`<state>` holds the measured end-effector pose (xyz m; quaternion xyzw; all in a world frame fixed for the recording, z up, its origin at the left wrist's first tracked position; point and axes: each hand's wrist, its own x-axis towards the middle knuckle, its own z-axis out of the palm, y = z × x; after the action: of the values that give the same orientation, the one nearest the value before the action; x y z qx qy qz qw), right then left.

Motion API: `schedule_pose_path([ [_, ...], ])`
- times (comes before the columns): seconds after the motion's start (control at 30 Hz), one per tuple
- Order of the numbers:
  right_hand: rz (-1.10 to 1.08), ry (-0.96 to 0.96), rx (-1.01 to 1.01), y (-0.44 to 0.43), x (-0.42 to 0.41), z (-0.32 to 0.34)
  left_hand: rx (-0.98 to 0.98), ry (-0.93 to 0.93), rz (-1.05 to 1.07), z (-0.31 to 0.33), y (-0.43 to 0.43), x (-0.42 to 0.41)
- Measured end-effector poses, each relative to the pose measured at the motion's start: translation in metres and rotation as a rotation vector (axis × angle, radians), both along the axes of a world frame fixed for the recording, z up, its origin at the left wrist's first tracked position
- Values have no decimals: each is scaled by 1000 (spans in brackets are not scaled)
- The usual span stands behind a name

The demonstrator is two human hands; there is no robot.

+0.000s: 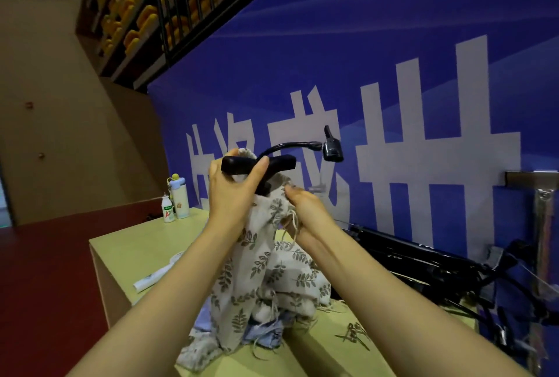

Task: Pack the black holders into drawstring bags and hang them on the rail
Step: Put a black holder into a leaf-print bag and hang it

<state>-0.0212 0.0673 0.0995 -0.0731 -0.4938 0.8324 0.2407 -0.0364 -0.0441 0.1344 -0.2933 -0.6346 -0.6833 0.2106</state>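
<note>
While the left hand [233, 192] clamps its fingers round the holder [284, 162] at the mouth of the bag [257, 255], the right hand [305, 210] pinches the bag's rim.

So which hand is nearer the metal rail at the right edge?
Right. The right hand, pinching the bag at its mouth, sits left of the metal rail. The left hand, gripping the black holder, is farther left.

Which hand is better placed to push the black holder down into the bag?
Left. The left hand grips the black holder right above the bag; the right hand pinches the bag's rim, keeping it up.
</note>
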Motion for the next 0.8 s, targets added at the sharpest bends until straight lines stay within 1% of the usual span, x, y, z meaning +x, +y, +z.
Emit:
schedule_pose_path([
  [0.1,-74,-152,53,1,1,-4,-88,6,8,-4,1,-1],
  [0.13,-85,-168,60,2,2,-5,-97,9,12,-5,2,-2],
  [0.2,-96,-137,49,4,3,-3,-59,5,12,-4,5,-4],
  [0.3,-85,-33,-44,8,6,-1,-15,-6,-1,0,10,-6],
  [0.43,-61,-19,0,8,13,-1,2,-55,-1,1,13,0],
  [0.53,-37,66,17,3,24,7,38,6,36,12,12,8],
  [0.6,-51,91,117,2,37,17,74,53,66,23,12,17],
  [0.73,-296,31,538,2,68,34,98,133,137,34,14,42],
  [0.8,-388,15,712,8,86,37,114,153,162,39,15,56],
])
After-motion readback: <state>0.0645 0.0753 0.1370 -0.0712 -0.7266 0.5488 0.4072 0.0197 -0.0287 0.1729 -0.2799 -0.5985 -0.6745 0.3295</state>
